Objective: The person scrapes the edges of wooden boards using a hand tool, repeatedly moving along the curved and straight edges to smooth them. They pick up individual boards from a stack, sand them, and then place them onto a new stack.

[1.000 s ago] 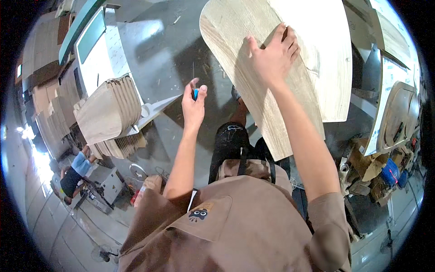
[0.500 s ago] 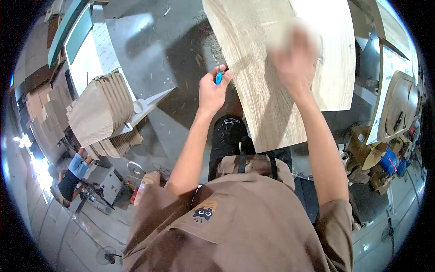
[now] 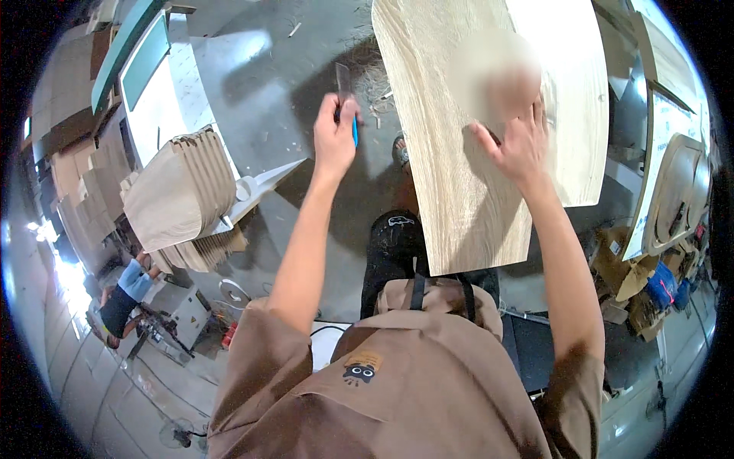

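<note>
A wood-grain board [image 3: 459, 191] stretches away in front of my body, its near end close to my lap. A paler, brightly lit section on its right ends farther away; I cannot tell whether that is a separate panel. My right hand [image 3: 524, 145] lies on the board with thumb and fingers spread, its fingertips partly blurred. To the left of the board, above the floor, my left hand [image 3: 335, 138] is closed round the blue handle of a utility knife [image 3: 343, 80]. The knife's blade points away from me and is apart from the board.
Shavings [image 3: 375, 84] litter the grey floor. At left, a stack of curved wood panels [image 3: 168, 199] sits by a white-topped bench [image 3: 153, 99]. A person [image 3: 118, 306] works at a machine beyond. On the right are a rounded panel [image 3: 669, 191] and cardboard boxes [image 3: 619, 264].
My left hand has moved left, away from the board's edge, with the knife's blade now plainly visible. My right hand has slid slightly nearer along the board, its thumb spread out.
</note>
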Available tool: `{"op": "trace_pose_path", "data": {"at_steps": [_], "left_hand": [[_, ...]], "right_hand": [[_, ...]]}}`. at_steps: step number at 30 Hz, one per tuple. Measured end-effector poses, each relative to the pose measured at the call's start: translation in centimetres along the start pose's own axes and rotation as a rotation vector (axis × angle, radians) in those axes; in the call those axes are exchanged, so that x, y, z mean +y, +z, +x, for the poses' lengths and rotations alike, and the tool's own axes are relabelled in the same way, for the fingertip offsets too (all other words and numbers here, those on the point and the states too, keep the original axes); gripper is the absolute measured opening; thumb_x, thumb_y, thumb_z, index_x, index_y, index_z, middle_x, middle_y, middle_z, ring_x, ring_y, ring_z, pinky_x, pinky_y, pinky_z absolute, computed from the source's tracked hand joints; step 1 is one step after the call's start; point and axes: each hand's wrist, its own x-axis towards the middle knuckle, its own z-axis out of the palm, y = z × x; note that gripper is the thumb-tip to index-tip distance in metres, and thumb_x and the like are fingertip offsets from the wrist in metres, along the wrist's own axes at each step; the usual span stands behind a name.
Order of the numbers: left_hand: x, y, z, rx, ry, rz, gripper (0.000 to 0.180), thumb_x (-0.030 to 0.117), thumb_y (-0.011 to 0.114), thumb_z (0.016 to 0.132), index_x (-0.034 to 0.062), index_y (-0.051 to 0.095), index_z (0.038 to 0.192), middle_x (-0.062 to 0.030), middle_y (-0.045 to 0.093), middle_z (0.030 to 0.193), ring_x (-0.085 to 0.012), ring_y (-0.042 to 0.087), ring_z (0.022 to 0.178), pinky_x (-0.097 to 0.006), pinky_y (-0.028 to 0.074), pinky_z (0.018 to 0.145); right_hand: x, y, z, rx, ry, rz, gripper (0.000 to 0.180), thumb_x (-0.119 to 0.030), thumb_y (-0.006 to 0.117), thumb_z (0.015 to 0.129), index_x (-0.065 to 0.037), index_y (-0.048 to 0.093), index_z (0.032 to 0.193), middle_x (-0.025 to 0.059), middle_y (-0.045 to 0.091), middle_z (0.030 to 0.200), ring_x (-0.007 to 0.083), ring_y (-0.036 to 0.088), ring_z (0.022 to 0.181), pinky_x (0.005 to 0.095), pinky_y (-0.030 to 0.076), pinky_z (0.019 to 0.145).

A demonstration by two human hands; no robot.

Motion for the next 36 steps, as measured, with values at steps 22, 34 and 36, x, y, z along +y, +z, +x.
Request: {"op": "trace_pose_path", "data": {"at_steps": [22,34,36], "left_hand": [[4.8,2.2,-8.3,-0.497,0.614,0.907,0.065,-0.006,0.052,0.095,0.0258,0.08,0.145,-0.0153,0.081,0.118,-0.0346,0.073,0.119,-0.048,0.057,0.109],[1.7,4.8,-24.1,-0.213,0.408,0.468,0.053,-0.005,0.06,0.095,0.0123,0.079,0.142,-0.0129,0.08,0.134,-0.0325,0.074,0.125,-0.045,0.058,0.111],[2.8,4.2,-18.5,-0.142,0.573,0.724,0.063,-0.009,0.054,0.093,0.0161,0.078,0.146,-0.013,0.08,0.137,-0.0339,0.074,0.127,-0.046,0.057,0.114]], "right_hand": [[-0.7,-2.3,-0.1,-0.145,-0.061,-0.018,0.085,-0.078,0.066,0.099,-0.023,0.063,0.164,0.0164,0.047,0.176,0.0388,0.036,0.168,0.0574,0.029,0.137],[0.6,-1.0,-1.9,0.022,-0.17,0.024,0.074,-0.067,0.069,0.103,-0.022,0.063,0.161,0.0153,0.051,0.173,0.0376,0.037,0.167,0.0563,0.029,0.137],[-0.1,-1.2,-1.7,0.007,-0.167,0.04,0.077,-0.068,0.068,0.103,-0.019,0.063,0.162,0.016,0.051,0.173,0.0386,0.036,0.167,0.0562,0.028,0.137]]}}
